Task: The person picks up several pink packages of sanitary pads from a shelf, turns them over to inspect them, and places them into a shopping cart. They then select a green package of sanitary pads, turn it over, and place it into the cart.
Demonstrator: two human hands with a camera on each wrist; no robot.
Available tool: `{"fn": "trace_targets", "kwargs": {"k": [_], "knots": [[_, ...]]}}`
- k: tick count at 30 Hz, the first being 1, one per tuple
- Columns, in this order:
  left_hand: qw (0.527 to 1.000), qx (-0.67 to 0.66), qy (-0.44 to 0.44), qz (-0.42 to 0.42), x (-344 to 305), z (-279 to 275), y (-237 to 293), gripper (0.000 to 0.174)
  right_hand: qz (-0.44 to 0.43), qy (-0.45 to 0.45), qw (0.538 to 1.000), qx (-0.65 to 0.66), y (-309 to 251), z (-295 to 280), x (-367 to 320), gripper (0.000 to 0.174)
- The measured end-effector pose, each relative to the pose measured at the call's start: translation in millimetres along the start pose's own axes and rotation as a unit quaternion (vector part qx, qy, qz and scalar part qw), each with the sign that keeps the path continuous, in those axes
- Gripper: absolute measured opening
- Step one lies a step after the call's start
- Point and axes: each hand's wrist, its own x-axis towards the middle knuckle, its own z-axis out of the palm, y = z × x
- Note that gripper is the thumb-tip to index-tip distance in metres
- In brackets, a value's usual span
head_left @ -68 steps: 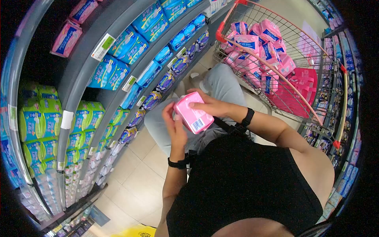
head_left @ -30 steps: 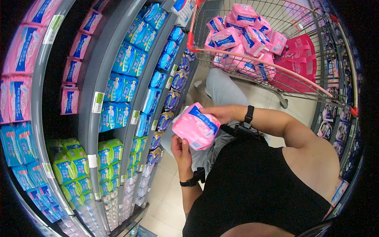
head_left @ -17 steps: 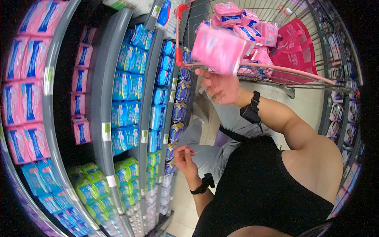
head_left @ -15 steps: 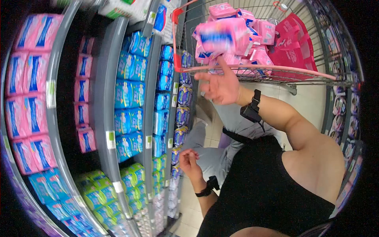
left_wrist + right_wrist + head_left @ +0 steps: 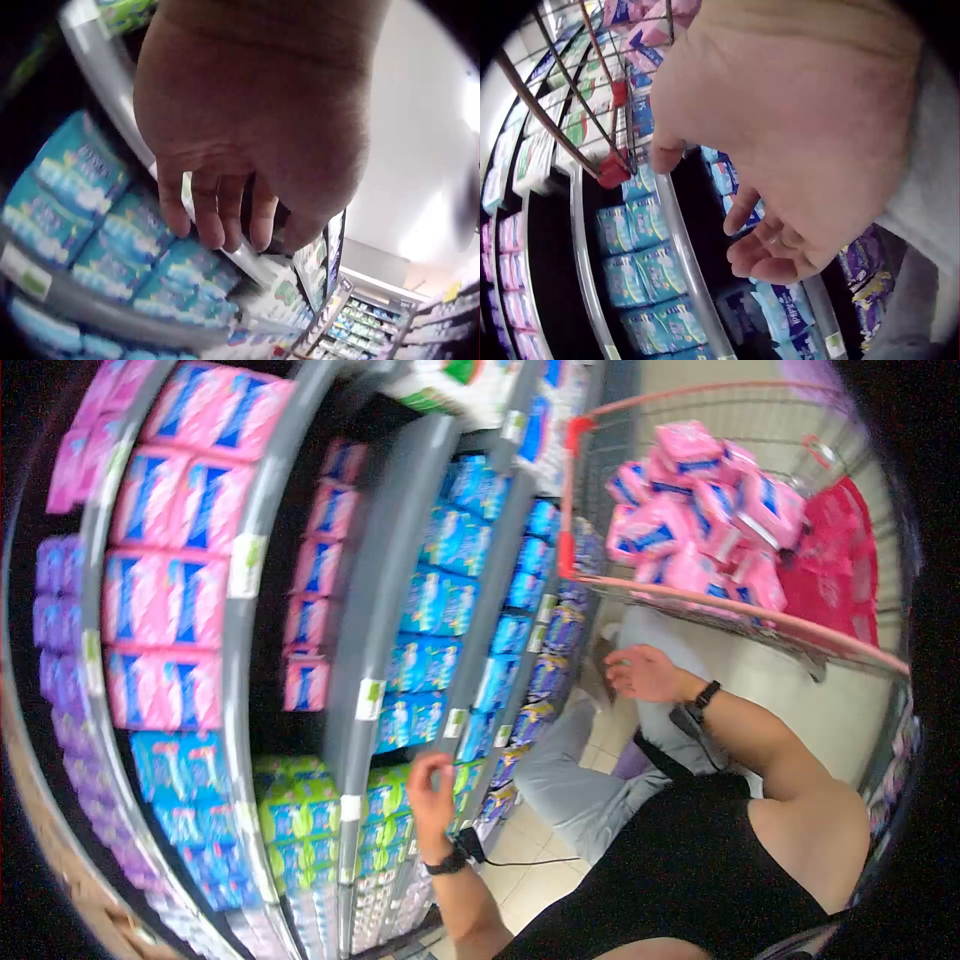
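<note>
My left hand (image 5: pixel 431 800) is raised before the shelves in the head view, its fingers loosely bent with nothing in them. Behind it stand green packs of sanitary pads (image 5: pixel 300 810), and the left wrist view has blue packs (image 5: pixel 82 165) beside the fingers. My right hand (image 5: pixel 646 673) hovers above my knee, just below the cart's near rim, fingers relaxed and holding nothing. A heap of pink packs of sanitary pads (image 5: pixel 690 510) lies inside the shopping cart (image 5: pixel 750 618). More pink packs (image 5: pixel 165 600) fill the shelf at the left.
Grey shelf edges (image 5: pixel 235 630) run along the left side. A dark gap lies beside a short column of pink packs (image 5: pixel 318 565). The cart also holds a red bag (image 5: pixel 835 565). Tiled floor (image 5: pixel 530 870) shows between shelf and legs.
The pink pack of sanitary pads, earlier held in both hands, left the right hand and joined the cart's heap. The right hand drew back; the left hand moved toward the shelves. The view turned left.
</note>
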Motion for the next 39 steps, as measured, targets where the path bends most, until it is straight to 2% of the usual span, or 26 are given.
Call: {"fn": "trace_targets", "kwargs": {"k": [1, 3, 4, 5, 7, 9, 10, 11, 13, 16, 19, 22, 25, 28, 31, 32, 35, 39], "knots": [[0.998, 0.042, 0.010, 0.036, 16.5, -22.8, 8.9, 0.011, 0.023, 0.004, 1.000, -0.008, 0.0, -2.3, 4.5, 0.047], [0.992, 0.106, 0.058, 0.047, 44.5, -60.6, 25.7, 0.012, 0.052, 0.020, 0.998, -0.024, 2.2, -7.3, 7.8, 0.046], [0.982, 0.155, 0.076, 0.083, 58.2, -85.9, 7.5, 0.014, 0.064, 0.019, 0.997, -0.030, 1.4, -6.1, 10.6, 0.047], [0.982, 0.151, 0.097, 0.058, 71.8, -102.7, 5.8, 0.019, 0.074, 0.022, 0.996, -0.034, 1.4, -4.4, 10.9, 0.047], [0.966, 0.215, 0.127, 0.068, 99.1, -129.5, -4.1, 0.027, 0.078, 0.027, 0.996, -0.036, 3.4, -5.1, 12.7, 0.047], [0.949, 0.281, 0.122, 0.072, 122.0, -151.2, -18.5, 0.035, 0.066, 0.032, 0.997, -0.031, 6.1, -8.8, 16.5, 0.048], [0.938, 0.317, 0.122, 0.066, 132.8, -159.4, -27.5, 0.046, 0.063, 0.031, 0.997, -0.034, 6.6, -9.8, 18.1, 0.048], [0.957, 0.265, 0.121, 0.007, 145.5, -169.3, -41.8, 0.055, 0.057, 0.025, 0.998, -0.028, 8.2, -8.0, 14.8, 0.048], [0.952, 0.289, 0.091, -0.040, 169.4, -186.1, -57.7, 0.069, 0.036, 0.009, 0.999, -0.021, 10.2, -0.8, 13.8, 0.049], [0.879, 0.456, 0.109, -0.083, 198.3, -193.5, -56.7, 0.082, 0.037, -0.001, 0.999, -0.022, 8.6, -7.4, 13.6, 0.048], [0.849, 0.497, 0.082, -0.159, 223.0, -198.4, -73.9, 0.097, 0.049, -0.002, 0.998, -0.025, 7.3, -11.3, 13.7, 0.048], [0.841, 0.493, 0.048, -0.218, 230.2, -194.7, -63.9, 0.099, 0.052, 0.001, 0.998, -0.023, 4.5, -11.8, 12.1, 0.048], [0.840, 0.456, 0.007, -0.293, 235.0, -190.5, -43.8, 0.091, 0.043, 0.004, 0.999, -0.009, 4.3, -12.3, 8.2, 0.049], [0.763, 0.616, 0.131, -0.144, 220.5, -171.5, -79.0, 0.091, 0.042, 0.023, 0.999, -0.021, 6.7, -8.7, 9.9, 0.048], [0.806, 0.566, 0.050, -0.164, 212.9, -169.0, -71.7, 0.092, 0.059, 0.023, 0.998, -0.028, 6.3, -8.7, 13.5, 0.047], [0.816, 0.543, 0.104, -0.169, 211.7, -162.6, -65.2, 0.096, 0.064, 0.018, 0.997, -0.029, 7.4, -9.4, 15.3, 0.047], [0.879, 0.428, 0.098, -0.185, 220.6, -184.6, -58.2, 0.099, 0.070, 0.013, 0.997, -0.038, 10.5, -8.7, 18.4, 0.047], [0.844, 0.492, 0.119, -0.179, 217.2, -184.0, -56.6, 0.101, 0.059, 0.008, 0.997, -0.055, 13.2, -14.4, 20.1, 0.046]]}}
